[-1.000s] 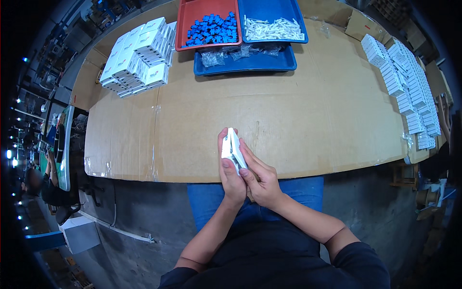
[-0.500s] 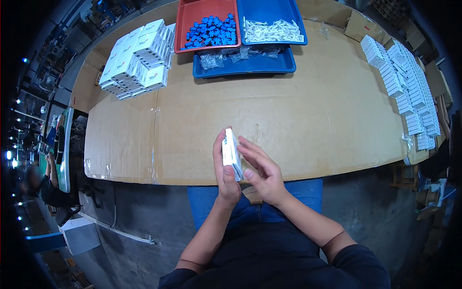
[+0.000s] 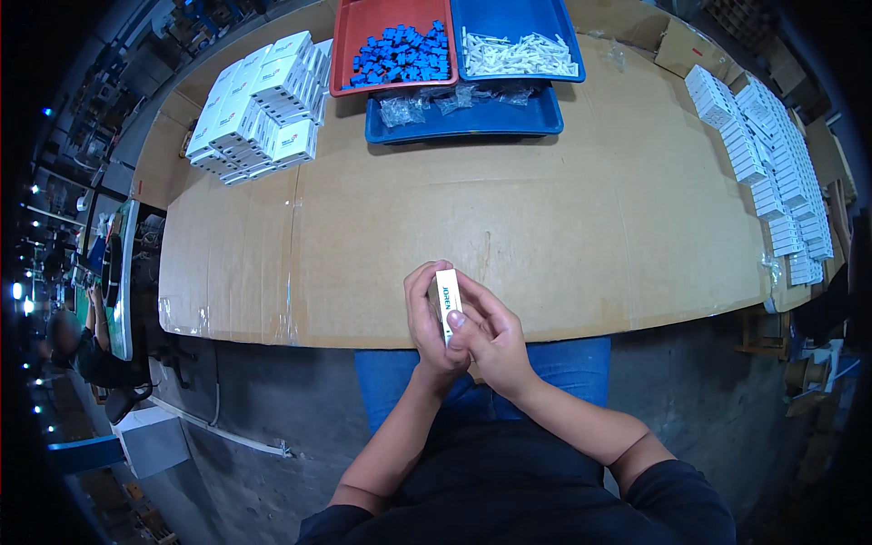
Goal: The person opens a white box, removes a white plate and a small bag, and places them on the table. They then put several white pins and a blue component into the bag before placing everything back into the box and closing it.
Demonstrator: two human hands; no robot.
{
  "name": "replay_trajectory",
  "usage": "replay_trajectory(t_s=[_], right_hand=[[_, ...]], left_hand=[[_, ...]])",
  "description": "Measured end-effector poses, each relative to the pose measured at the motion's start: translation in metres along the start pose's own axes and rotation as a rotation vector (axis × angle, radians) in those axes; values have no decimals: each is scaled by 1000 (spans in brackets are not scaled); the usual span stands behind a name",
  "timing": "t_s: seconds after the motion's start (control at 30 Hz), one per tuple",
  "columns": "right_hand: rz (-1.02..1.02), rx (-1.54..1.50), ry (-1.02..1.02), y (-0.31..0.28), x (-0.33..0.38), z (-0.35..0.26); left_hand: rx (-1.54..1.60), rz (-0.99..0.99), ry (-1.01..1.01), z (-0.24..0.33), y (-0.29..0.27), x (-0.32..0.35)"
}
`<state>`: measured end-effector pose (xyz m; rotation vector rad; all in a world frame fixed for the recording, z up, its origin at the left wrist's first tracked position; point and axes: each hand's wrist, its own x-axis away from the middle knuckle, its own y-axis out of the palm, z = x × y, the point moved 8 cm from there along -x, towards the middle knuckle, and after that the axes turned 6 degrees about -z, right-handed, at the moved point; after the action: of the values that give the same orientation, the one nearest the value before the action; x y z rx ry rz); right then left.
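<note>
Between both hands I hold a small white box (image 3: 448, 292) upright, its narrow printed side facing up. My left hand (image 3: 425, 322) wraps round its left side, the fingers along the edge. My right hand (image 3: 498, 345) closes on it from the right, the thumb pressed on the near part of the narrow side. The palms and fingers hide the box's broad faces and near end. The hands are just above the front edge of the cardboard-covered table (image 3: 381, 227).
Stacked white boxes (image 3: 245, 113) stand at the back left, rows of white boxes (image 3: 772, 173) along the right. A red tray (image 3: 345, 45) holds blue parts (image 3: 400, 54); a blue tray (image 3: 568, 54) holds white pieces (image 3: 518, 56). Below, another blue tray (image 3: 472, 130) contains clear plastic bags (image 3: 400, 109).
The box has turned so its narrow printed side faces up, and moved slightly nearer to me. My right hand, with fingers apart before, has closed on it.
</note>
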<state>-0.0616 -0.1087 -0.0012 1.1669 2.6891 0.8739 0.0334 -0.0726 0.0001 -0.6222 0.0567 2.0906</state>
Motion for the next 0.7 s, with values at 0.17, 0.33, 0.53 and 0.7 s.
replay_trajectory(t_s=[0.17, 0.33, 0.53, 0.7], right_hand=[[-76, 168, -107, 2, 2, 4], [-97, 232, -90, 0, 2, -2], [-101, 349, 33, -17, -9, -3], [-125, 1109, -158, -19, -1, -50]], left_hand=[[236, 64, -22, -3, -7, 1], [370, 69, -118, -9, -6, 6], [162, 17, -145, -15, 2, 4], [688, -30, -526, -38, 23, 17]])
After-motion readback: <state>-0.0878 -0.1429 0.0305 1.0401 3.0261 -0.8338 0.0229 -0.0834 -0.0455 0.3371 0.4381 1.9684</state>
